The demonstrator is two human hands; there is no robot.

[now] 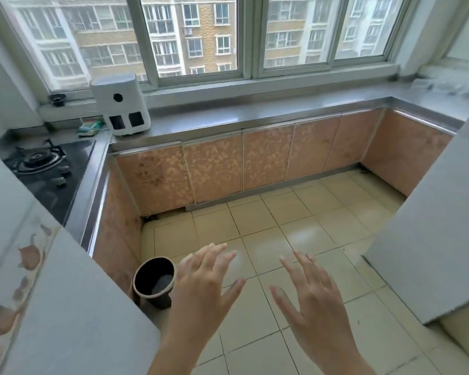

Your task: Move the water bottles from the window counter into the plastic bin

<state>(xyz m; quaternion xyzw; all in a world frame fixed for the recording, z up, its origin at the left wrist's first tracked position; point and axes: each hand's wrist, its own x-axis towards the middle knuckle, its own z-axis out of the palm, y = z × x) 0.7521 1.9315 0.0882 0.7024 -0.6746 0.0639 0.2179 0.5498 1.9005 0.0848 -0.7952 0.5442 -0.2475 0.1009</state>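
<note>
Both hands, left hand [201,285] and right hand [309,290], hover spread-fingered and empty above the near floor [295,212]. No bottles show on the far table [255,115] under the window.

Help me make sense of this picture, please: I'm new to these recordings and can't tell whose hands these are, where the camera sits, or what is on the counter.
There is no machine here. The single picture comes from a wide-angle camera worn on a person's head, looking forward and down, which is why straight lines bend.

The two bare hands at the bottom are that person's own: the left hand and the right hand. Both are spread open in the air above the pale tiled floor; neither holds anything in its grip.

On the grey stone window counter stands a white boxy appliance with two dark openings, with small packets beside it. To the left is a black gas hob. On the floor by the cabinets stands a dark round bin with a pale rim.

No water bottles or plastic bin show clearly in this view.
</note>
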